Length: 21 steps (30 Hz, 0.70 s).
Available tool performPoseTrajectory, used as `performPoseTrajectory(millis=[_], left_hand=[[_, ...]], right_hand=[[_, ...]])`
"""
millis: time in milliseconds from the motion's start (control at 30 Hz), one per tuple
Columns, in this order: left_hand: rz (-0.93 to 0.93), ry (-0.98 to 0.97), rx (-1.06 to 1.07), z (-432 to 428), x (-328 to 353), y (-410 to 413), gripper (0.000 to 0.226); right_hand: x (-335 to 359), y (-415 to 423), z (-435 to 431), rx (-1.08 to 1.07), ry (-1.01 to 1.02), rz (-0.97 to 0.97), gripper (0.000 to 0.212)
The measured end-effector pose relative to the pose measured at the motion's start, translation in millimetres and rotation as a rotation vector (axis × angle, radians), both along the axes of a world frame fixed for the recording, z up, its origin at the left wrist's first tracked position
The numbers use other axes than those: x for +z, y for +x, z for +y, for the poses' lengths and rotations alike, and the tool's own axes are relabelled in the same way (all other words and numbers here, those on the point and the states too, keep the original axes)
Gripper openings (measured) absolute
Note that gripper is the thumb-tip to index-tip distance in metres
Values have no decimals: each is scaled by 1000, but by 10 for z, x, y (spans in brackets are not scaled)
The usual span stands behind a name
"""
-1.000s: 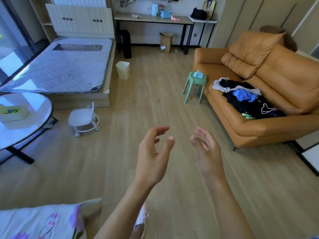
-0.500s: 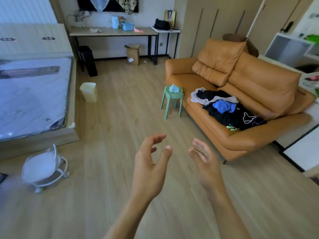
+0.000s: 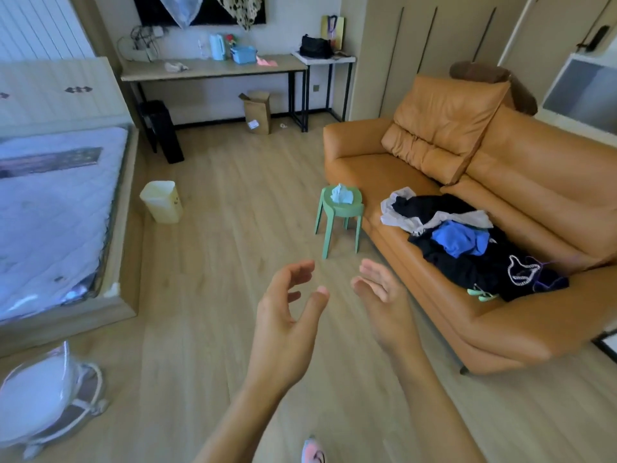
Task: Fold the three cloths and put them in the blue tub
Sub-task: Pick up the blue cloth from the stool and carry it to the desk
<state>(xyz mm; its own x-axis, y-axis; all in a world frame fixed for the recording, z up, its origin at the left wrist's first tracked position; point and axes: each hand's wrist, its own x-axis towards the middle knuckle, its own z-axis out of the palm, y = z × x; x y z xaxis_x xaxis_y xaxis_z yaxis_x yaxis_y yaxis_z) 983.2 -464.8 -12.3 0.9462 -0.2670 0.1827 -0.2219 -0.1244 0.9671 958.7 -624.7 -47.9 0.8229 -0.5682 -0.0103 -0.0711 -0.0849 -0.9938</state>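
Observation:
A heap of cloths [image 3: 467, 248] lies on the seat of the orange sofa [image 3: 521, 182]: black and grey pieces with a bright blue one [image 3: 459, 238] on top. A small blue tub [image 3: 243, 55] stands on the long desk at the far wall. My left hand [image 3: 287, 315] and my right hand [image 3: 380, 299] hover empty over the floor in front of me, fingers relaxed and spread, well short of the sofa. Neither hand touches anything.
A green stool [image 3: 339, 222] carrying a light blue crumpled item stands by the sofa's left end. A cream bin [image 3: 162, 202] sits near the bed [image 3: 56, 208] on the left. A white wheeled seat [image 3: 43, 399] is at lower left. A cardboard box [image 3: 257, 111] stands under the desk.
The view has swung right and moved forward, bringing the sofa and cloth heap closer. The round table and floral cloth at left have left the frame. Both hands stay open and empty.

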Motion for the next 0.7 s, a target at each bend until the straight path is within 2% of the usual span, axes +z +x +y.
performPoseTrajectory(millis=[300,433,700], left_hand=[[61,-2,-13,-1055,17,1513,32],[97,-12,-82,-1582,-92,2260,30],[140,28,-161,-2541,-279,4079,23]], right_hand=[[43,1446,-1036,-9,12,24,38],[-134,2051,-1514,-62,33,62,47],[-389,3691,-2485,-126,25,86,40]])
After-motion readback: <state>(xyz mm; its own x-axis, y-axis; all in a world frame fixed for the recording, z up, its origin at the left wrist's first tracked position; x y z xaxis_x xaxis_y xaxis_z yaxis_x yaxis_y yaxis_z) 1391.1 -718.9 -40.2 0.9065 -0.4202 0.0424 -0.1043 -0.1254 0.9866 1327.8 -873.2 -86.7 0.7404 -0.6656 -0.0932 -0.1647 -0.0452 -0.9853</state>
